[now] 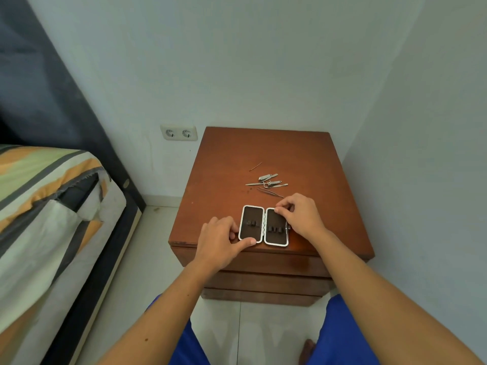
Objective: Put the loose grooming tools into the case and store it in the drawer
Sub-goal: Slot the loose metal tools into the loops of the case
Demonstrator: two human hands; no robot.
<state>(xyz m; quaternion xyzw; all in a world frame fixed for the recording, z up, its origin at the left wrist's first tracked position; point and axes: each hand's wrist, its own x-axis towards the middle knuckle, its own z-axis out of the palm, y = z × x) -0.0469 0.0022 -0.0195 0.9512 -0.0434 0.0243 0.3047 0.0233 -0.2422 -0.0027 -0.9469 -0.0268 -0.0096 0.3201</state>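
A small case (263,225) with a silver rim and dark lining lies spread flat near the front edge of the wooden nightstand (224,164). Its elastic loops hold nothing. My left hand (220,241) grips the left half at its lower corner. My right hand (300,214) pinches the top right corner of the right half. Behind the case lie loose metal grooming tools: two nail clippers (268,180), thin picks and tweezers (270,192), and a thin pin (255,166). The nightstand's drawers (263,281) are closed.
A bed (47,206) with a striped cover stands to the left. A double wall socket (178,133) sits beside the nightstand. White walls close in behind and on the right. My blue-clad knees (342,333) are over the tiled floor.
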